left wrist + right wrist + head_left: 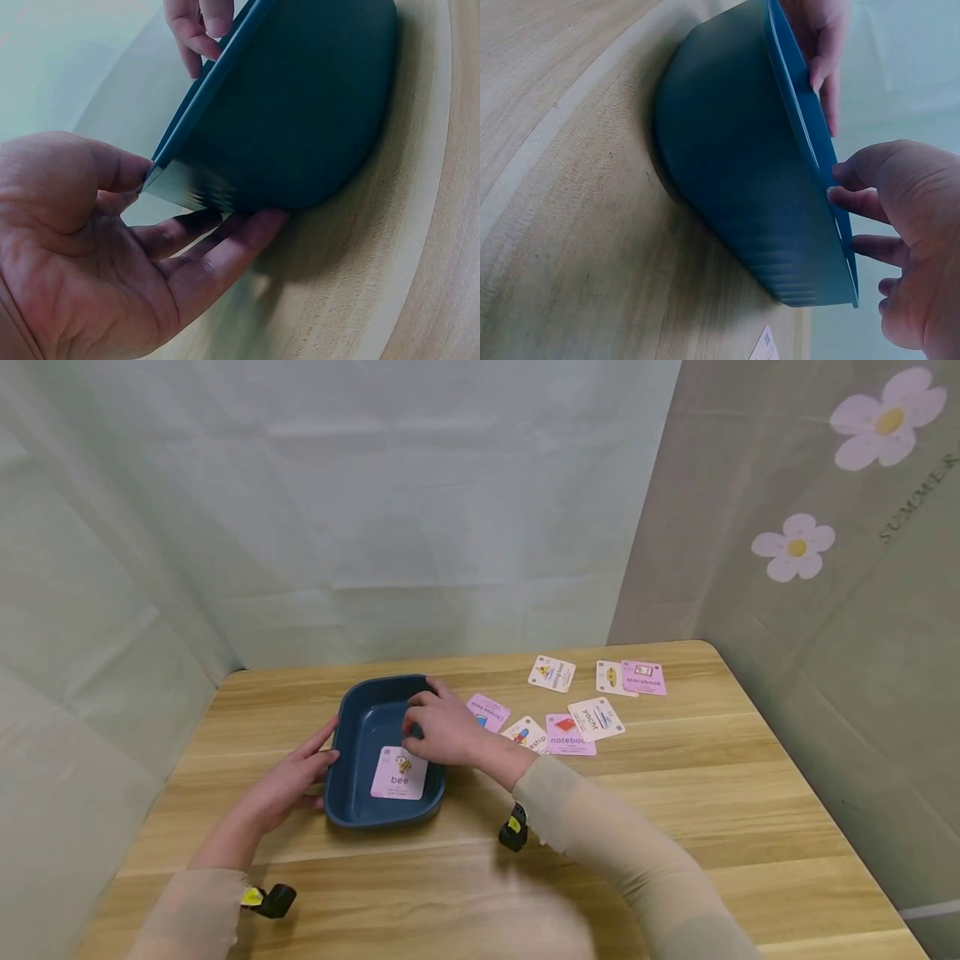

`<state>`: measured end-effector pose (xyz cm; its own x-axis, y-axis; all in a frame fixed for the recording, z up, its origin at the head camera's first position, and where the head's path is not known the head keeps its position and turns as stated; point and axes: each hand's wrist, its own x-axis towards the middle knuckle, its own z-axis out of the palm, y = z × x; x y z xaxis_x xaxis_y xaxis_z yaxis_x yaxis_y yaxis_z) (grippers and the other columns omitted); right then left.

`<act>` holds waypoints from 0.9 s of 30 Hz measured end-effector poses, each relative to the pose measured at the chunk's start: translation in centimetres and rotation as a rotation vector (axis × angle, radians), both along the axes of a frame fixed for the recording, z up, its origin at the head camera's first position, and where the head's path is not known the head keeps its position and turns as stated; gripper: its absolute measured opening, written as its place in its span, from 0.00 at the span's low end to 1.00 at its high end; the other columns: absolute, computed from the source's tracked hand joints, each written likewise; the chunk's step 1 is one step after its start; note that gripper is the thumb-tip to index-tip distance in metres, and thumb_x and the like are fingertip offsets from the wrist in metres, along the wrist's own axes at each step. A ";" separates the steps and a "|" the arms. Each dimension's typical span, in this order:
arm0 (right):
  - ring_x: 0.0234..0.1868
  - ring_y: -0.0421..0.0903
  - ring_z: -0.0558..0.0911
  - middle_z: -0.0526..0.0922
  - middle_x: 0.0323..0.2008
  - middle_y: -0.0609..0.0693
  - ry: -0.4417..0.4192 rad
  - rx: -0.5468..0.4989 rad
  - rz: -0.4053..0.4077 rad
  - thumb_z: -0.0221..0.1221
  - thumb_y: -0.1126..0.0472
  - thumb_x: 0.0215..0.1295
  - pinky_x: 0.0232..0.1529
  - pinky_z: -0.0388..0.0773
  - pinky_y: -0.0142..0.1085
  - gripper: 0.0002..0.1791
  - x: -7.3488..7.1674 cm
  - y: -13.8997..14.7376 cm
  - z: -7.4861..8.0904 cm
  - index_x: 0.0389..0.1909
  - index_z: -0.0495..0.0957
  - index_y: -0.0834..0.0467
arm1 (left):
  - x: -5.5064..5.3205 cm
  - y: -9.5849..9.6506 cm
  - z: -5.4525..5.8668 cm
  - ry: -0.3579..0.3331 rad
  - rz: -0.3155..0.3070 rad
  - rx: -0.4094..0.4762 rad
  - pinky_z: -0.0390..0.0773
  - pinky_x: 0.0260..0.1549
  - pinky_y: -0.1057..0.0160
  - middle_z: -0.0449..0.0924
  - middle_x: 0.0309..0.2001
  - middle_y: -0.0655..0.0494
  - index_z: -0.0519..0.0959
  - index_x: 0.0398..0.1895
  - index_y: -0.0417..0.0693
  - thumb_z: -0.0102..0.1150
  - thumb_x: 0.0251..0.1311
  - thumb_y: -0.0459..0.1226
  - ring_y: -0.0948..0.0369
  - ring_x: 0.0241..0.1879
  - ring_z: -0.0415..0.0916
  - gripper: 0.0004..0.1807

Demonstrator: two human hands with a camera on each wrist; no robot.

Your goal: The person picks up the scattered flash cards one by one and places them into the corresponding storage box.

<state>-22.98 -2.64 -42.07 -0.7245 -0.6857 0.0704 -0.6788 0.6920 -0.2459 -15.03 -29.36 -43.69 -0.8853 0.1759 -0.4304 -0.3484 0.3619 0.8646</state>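
Observation:
A dark blue plastic bin [330, 793] stands on the table, longer from front to back than across. My left hand [288, 781] holds its left side, the thumb at the rim and the other fingers against the outer wall, as the left wrist view shows [112, 240]. A bee card [400, 783] lies face up inside, towards the front right. My right hand [450, 727] reaches over the right rim with bent, spread fingers just behind that card. Nothing shows between those fingers in the right wrist view [900, 232].
Right of the bin lie several picture cards: a Chinese book card [491, 712], a spaceship card [525, 732], a notebook card [572, 743], a yacht card [588, 717], a sailing boat card [552, 674] and a storybook card [643, 681] overlapping another. Cloth [450, 527] hangs behind the table [712, 827].

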 end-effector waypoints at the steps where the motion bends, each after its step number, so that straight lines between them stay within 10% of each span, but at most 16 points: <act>1: 0.77 0.56 0.57 0.76 0.67 0.49 -0.002 -0.001 0.000 0.63 0.45 0.69 0.78 0.42 0.45 0.10 0.0 0.0 0.1 0.44 0.86 0.43 | 0.0 0.0 0.0 0.000 0.001 -0.002 0.80 0.41 0.54 0.33 0.81 0.33 0.34 0.83 0.74 0.40 0.81 0.45 0.32 0.68 0.60 0.37; 27: 0.79 0.57 0.54 0.72 0.70 0.46 -0.003 -0.103 -0.034 0.60 0.46 0.71 0.77 0.47 0.50 0.28 0.6 1.3 1.6 0.71 0.73 0.43 | -0.1 -0.1 -0.2 0.004 0.000 -0.016 0.81 0.43 0.53 0.33 0.81 0.32 0.34 0.82 0.75 0.39 0.81 0.45 0.34 0.66 0.63 0.37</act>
